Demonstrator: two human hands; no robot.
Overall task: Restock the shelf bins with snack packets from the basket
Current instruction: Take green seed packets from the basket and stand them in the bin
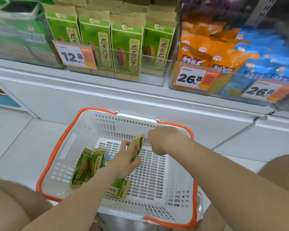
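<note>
White basket (77, 140) with orange rim sitting on pale tiled floor (15, 130), near white shelf (107, 90). Left hand (127, 160) pinching green packet (138, 145) inside basket. Right hand (163, 139) hovering beside, fingers curled under, grip unclear. Clear bin (157, 70) holding green packets above, price tag (75, 55) hanging left.
</note>
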